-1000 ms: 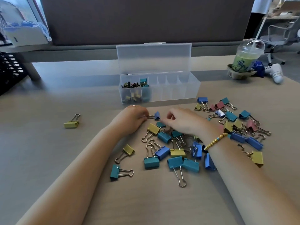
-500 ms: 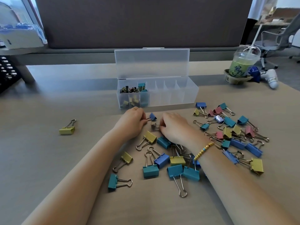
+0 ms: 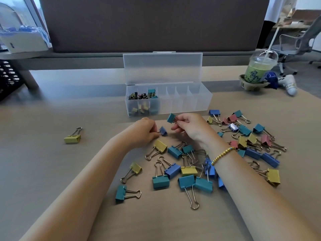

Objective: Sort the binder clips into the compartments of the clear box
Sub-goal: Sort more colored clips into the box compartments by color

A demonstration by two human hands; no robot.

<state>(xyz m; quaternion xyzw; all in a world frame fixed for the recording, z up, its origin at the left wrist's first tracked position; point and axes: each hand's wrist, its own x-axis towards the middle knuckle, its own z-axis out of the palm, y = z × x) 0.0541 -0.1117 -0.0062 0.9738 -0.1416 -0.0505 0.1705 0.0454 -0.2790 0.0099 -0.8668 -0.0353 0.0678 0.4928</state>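
A pale wood-grain desk (image 3: pixel 43 171) runs back to a dark brown partition panel (image 3: pixel 152 23) on a grey rail — soft daylight falls across the surface from the upper left. At far right stands a grey mesh office chair (image 3: pixel 295 42) on a grey floor (image 3: pixel 309 75), with another desk (image 3: pixel 295 23) behind it.

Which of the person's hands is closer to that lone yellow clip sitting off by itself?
Left. The left hand lies nearer the lone yellow clip, which sits out to its left; the right hand is farther away.
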